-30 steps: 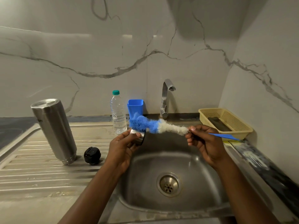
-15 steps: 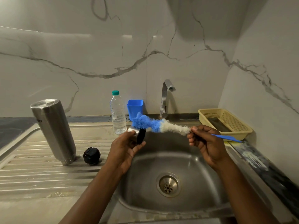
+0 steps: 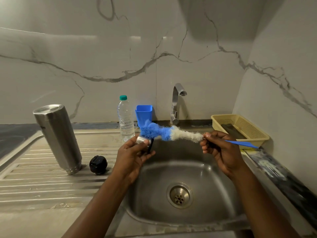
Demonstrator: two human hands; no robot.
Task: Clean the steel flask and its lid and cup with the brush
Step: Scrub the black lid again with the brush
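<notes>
Over the sink basin (image 3: 212, 170), my left hand (image 3: 133, 155) grips the small steel cup (image 3: 143, 140) with its black rim turned right. My right hand (image 3: 221, 148) holds the bottle brush (image 3: 169, 133) by its blue handle, and the blue bristle tip lies against the cup's top. The steel flask (image 3: 57, 136) stands upside down and leaning on the drainboard at left. Its black lid (image 3: 98, 164) lies beside it.
A water bottle (image 3: 125, 120) and a blue plastic holder (image 3: 143, 114) stand behind the sink, next to the tap (image 3: 176, 102). A yellow basket (image 3: 240, 128) with a dark item sits at the right. The ribbed drainboard (image 3: 34, 182) stretches left.
My left hand has turned the cup, so its steel side shows more. The brush tip has shifted slightly over the cup.
</notes>
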